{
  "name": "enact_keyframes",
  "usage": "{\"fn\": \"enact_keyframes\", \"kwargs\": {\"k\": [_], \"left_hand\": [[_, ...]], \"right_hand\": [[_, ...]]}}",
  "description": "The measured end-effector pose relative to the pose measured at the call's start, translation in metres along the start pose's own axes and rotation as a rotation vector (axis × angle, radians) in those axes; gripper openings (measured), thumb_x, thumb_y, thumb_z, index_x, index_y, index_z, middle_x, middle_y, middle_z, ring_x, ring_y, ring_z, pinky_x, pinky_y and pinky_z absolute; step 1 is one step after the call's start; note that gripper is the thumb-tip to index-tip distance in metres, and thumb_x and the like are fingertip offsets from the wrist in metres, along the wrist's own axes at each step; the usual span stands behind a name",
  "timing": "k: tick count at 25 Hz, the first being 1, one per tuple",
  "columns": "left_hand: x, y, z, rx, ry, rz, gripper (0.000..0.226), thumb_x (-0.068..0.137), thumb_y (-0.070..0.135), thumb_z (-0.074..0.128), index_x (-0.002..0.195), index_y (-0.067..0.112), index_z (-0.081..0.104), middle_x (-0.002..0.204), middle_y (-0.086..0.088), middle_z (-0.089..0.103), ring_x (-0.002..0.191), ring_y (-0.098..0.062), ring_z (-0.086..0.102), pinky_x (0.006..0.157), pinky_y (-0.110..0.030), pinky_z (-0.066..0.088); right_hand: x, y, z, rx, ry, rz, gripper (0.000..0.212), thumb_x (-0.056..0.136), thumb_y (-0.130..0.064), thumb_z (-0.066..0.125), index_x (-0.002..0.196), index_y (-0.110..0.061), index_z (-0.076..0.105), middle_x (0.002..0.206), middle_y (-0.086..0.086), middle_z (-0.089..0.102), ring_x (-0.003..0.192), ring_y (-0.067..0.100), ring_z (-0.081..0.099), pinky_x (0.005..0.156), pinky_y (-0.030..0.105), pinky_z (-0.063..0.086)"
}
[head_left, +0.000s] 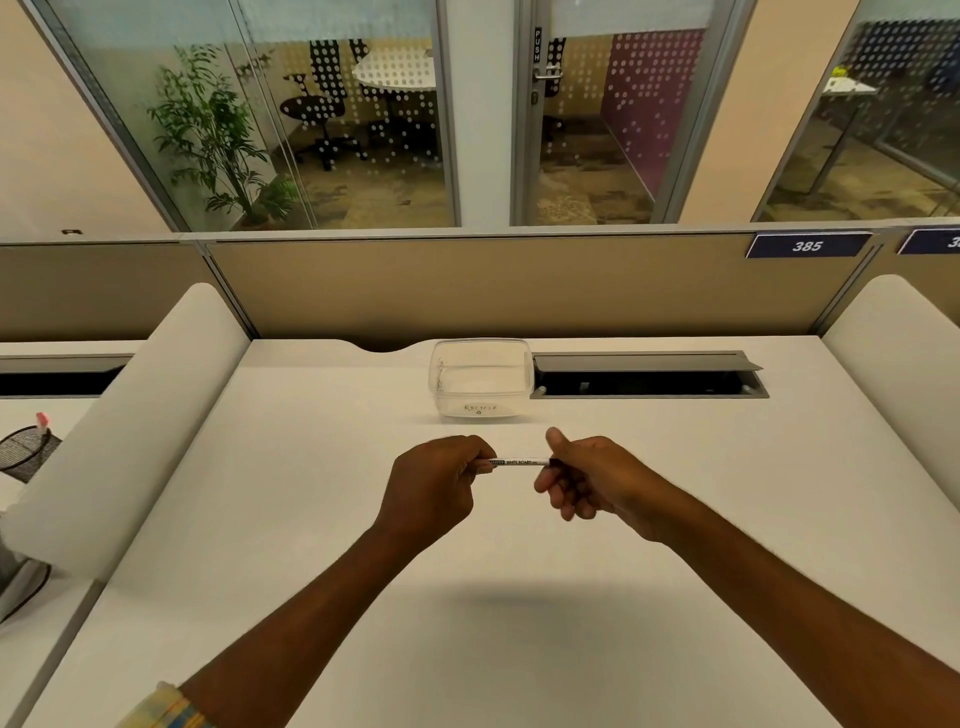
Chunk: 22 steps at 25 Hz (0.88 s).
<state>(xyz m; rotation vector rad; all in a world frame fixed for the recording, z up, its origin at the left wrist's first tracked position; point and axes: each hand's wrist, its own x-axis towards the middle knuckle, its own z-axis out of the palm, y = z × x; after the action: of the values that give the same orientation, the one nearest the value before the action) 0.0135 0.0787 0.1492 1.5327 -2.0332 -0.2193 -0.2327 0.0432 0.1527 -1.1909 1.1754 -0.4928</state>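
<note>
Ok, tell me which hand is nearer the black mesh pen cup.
Left. The left hand grips the marker well right of the mesh pen cup; the right hand, on the marker's other end, is farther right.

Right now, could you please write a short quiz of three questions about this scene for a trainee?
1. True or false: the left hand and the right hand both grip the marker.
2. Which word is written on the tub? A) Recycle B) Trash C) Pens
3. Which number does the sign show?

Key: 1 true; 2 A; 3 385.
</note>
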Motion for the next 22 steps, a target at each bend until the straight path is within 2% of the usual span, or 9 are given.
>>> {"fn": "enact_keyframes", "kwargs": {"k": [4, 8, 12, 14, 15, 16, 18, 19, 22], "left_hand": [[-0.002, 0.001, 0.0, -0.005, -0.004, 0.013, 0.02, 0.089, 0.007, 0.068, 0.091, 0.026, 0.073, 0.077, 0.011, 0.072, 0.071, -0.015, 0.066, 0.06, -0.034, 0.054], [-0.004, 0.003, 0.001, -0.016, -0.007, 0.003, 0.023, 0.088, 0.004, 0.069, 0.091, 0.026, 0.073, 0.076, 0.012, 0.071, 0.07, -0.013, 0.064, 0.059, -0.031, 0.052], [-0.008, 0.003, 0.002, -0.026, -0.012, 0.005, 0.023, 0.088, 0.003, 0.07, 0.091, 0.026, 0.073, 0.075, 0.013, 0.07, 0.069, -0.012, 0.064, 0.058, -0.029, 0.051], [-0.009, 0.003, 0.003, -0.025, -0.01, 0.004, 0.024, 0.088, 0.003, 0.069, 0.091, 0.026, 0.073, 0.075, 0.013, 0.07, 0.069, -0.012, 0.064, 0.059, -0.031, 0.052], [-0.009, 0.003, 0.003, -0.023, -0.004, 0.005, 0.024, 0.087, 0.003, 0.069, 0.091, 0.027, 0.073, 0.075, 0.013, 0.07, 0.069, -0.012, 0.064, 0.059, -0.03, 0.051], [-0.008, 0.004, 0.004, -0.022, 0.002, 0.006, 0.024, 0.087, 0.003, 0.07, 0.091, 0.027, 0.073, 0.075, 0.013, 0.07, 0.069, -0.011, 0.063, 0.058, -0.029, 0.051], [-0.007, 0.005, 0.004, -0.017, 0.004, 0.013, 0.024, 0.087, 0.004, 0.07, 0.091, 0.028, 0.072, 0.074, 0.014, 0.069, 0.069, -0.01, 0.062, 0.058, -0.027, 0.049], [-0.007, 0.006, 0.004, -0.016, 0.003, 0.017, 0.024, 0.087, 0.004, 0.07, 0.09, 0.028, 0.072, 0.074, 0.014, 0.068, 0.068, -0.01, 0.062, 0.058, -0.027, 0.048], [-0.008, 0.007, 0.005, -0.02, 0.01, 0.026, 0.025, 0.087, 0.003, 0.07, 0.09, 0.028, 0.072, 0.073, 0.013, 0.069, 0.068, -0.01, 0.061, 0.058, -0.028, 0.049]], "right_hand": [[-0.002, 0.001, 0.002, -0.104, 0.053, -0.02, 0.053, 0.106, -0.053, 0.058, 0.077, -0.013, 0.079, 0.064, 0.003, 0.067, 0.055, 0.016, 0.059, 0.051, 0.022, 0.042], [-0.003, 0.005, 0.002, -0.104, 0.124, -0.099, 0.038, 0.104, -0.037, 0.068, 0.084, -0.008, 0.082, 0.07, 0.005, 0.074, 0.06, 0.014, 0.064, 0.056, 0.023, 0.044], [-0.004, 0.011, 0.0, -0.143, 0.199, -0.18, 0.012, 0.094, -0.018, 0.082, 0.082, -0.021, 0.082, 0.076, 0.004, 0.081, 0.066, 0.011, 0.073, 0.059, 0.026, 0.049], [-0.006, 0.012, -0.002, -0.124, 0.194, -0.203, 0.006, 0.09, -0.016, 0.085, 0.087, -0.021, 0.083, 0.08, 0.006, 0.083, 0.071, 0.012, 0.075, 0.061, 0.027, 0.05], [-0.008, 0.01, -0.002, -0.087, 0.171, -0.19, 0.005, 0.091, -0.023, 0.085, 0.09, -0.019, 0.084, 0.083, 0.006, 0.083, 0.073, 0.013, 0.074, 0.061, 0.028, 0.05], [-0.009, 0.008, -0.003, -0.05, 0.142, -0.157, 0.021, 0.093, -0.037, 0.082, 0.093, -0.016, 0.084, 0.084, 0.007, 0.082, 0.073, 0.014, 0.072, 0.061, 0.028, 0.049], [-0.011, 0.005, -0.004, -0.029, 0.07, -0.04, 0.06, 0.1, -0.064, 0.061, 0.093, -0.009, 0.084, 0.083, 0.01, 0.08, 0.07, 0.015, 0.068, 0.057, 0.025, 0.045], [-0.011, 0.004, -0.005, -0.049, 0.051, -0.003, 0.069, 0.102, -0.068, 0.053, 0.09, -0.007, 0.084, 0.08, 0.011, 0.079, 0.067, 0.015, 0.065, 0.054, 0.023, 0.043], [-0.009, 0.006, -0.005, -0.098, 0.054, 0.005, 0.06, 0.103, -0.062, 0.056, 0.076, -0.014, 0.08, 0.069, 0.006, 0.072, 0.062, 0.015, 0.06, 0.052, 0.022, 0.04]]}}
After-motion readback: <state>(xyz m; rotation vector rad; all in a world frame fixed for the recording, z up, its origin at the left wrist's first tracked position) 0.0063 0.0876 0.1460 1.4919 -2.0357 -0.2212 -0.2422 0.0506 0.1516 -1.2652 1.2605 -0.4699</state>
